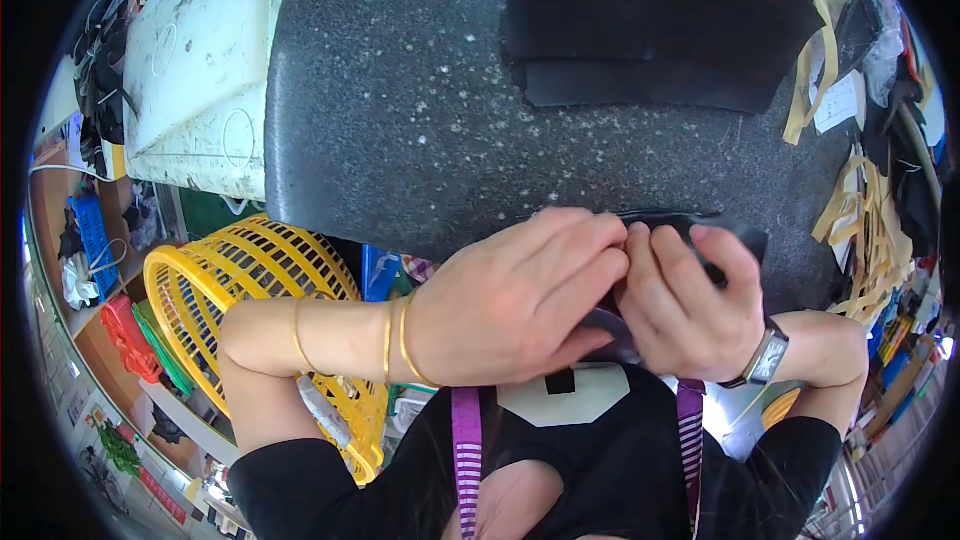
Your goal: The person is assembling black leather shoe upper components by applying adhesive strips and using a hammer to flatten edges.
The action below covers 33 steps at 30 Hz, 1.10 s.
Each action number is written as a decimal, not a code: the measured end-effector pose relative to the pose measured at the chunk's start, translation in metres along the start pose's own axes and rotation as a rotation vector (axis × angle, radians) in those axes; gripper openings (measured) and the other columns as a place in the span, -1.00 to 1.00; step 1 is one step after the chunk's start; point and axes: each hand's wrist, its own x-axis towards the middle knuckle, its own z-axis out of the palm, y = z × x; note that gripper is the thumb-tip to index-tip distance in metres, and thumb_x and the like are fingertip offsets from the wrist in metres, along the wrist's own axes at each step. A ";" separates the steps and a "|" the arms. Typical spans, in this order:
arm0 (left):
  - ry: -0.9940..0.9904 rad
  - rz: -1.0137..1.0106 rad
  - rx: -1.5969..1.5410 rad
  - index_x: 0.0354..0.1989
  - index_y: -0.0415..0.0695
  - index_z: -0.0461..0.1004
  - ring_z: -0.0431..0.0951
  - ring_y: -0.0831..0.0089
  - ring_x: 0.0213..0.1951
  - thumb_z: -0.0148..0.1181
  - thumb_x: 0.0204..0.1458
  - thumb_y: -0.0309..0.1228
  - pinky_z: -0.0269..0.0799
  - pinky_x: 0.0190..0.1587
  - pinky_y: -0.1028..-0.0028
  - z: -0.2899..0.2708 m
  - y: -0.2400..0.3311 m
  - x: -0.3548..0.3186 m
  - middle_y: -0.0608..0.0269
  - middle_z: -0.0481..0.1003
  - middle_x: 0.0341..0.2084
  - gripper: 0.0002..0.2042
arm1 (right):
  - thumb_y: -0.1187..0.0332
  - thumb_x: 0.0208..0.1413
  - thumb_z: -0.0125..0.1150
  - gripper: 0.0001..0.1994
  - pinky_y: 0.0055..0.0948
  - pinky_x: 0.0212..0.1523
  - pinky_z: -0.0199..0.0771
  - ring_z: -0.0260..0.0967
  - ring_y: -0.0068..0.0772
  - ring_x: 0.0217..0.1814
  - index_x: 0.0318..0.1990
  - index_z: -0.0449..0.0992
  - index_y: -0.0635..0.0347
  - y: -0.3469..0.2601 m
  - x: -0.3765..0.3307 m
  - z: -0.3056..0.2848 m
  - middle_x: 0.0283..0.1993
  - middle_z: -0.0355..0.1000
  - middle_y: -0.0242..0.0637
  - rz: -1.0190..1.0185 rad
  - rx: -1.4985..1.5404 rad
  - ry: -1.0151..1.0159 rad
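At the near edge of the speckled dark grey work surface (400,110), my two hands are close together with the fingertips nearly touching. My left hand (525,300) has its fingers bent and pressed onto a thin black sheet piece (748,242). The fingers of my right hand (690,305) are curled over the same piece. Much of that piece is hidden under both hands, so its full shape cannot be seen. Farther off, toward the right, lies a stack of larger black sheets (650,20), flat and slightly offset from each other.
A yellow plastic basket (185,285) is tilted beside my left forearm. Loose tan strips (868,225) hang in a tangle along the right edge. A stained white surface (190,90) adjoins on the left. Red and green bags (135,340) are on the lower left shelf.
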 end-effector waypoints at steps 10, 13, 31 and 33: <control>0.029 -0.088 0.357 -0.15 -0.30 0.50 0.50 0.28 -0.21 0.13 -0.36 -0.49 0.50 -0.26 0.47 0.017 0.014 0.005 0.13 0.46 -0.18 -0.55 | 0.41 -0.35 0.20 -0.69 -0.40 -0.28 0.35 0.35 -0.34 -0.27 -0.31 0.55 0.25 0.069 -0.022 0.001 -0.33 0.38 -0.31 -0.029 0.421 0.061; 0.060 -0.016 0.452 -0.23 -0.26 0.55 0.49 0.33 -0.22 0.14 -0.37 -0.50 0.50 -0.29 0.53 0.023 0.012 0.002 0.16 0.46 -0.19 -0.61 | 0.38 -0.41 0.16 -0.69 -0.45 -0.28 0.36 0.34 -0.40 -0.26 -0.38 0.56 0.28 0.072 -0.027 0.013 -0.34 0.40 -0.33 -0.302 0.187 0.201; -0.162 -0.029 0.622 -0.09 -0.06 0.50 0.40 0.36 -0.17 0.19 -0.19 -0.17 0.40 -0.22 0.57 0.020 0.023 0.014 0.35 0.40 0.06 -0.56 | 0.44 -0.18 0.14 -0.77 0.20 0.26 -0.06 0.36 -0.35 0.10 -0.26 0.49 0.14 0.051 -0.031 0.001 -0.04 0.49 -0.28 -0.077 0.339 -0.050; -0.181 -0.032 0.449 -0.10 -0.12 0.49 0.39 0.28 -0.09 0.21 -0.21 -0.10 0.45 -0.11 0.44 0.012 0.018 0.005 0.29 0.41 0.05 -0.51 | 0.43 -0.18 0.14 -0.76 0.23 0.27 -0.10 0.33 -0.39 0.14 -0.25 0.49 0.13 0.048 -0.034 -0.002 -0.03 0.49 -0.29 -0.072 0.280 -0.063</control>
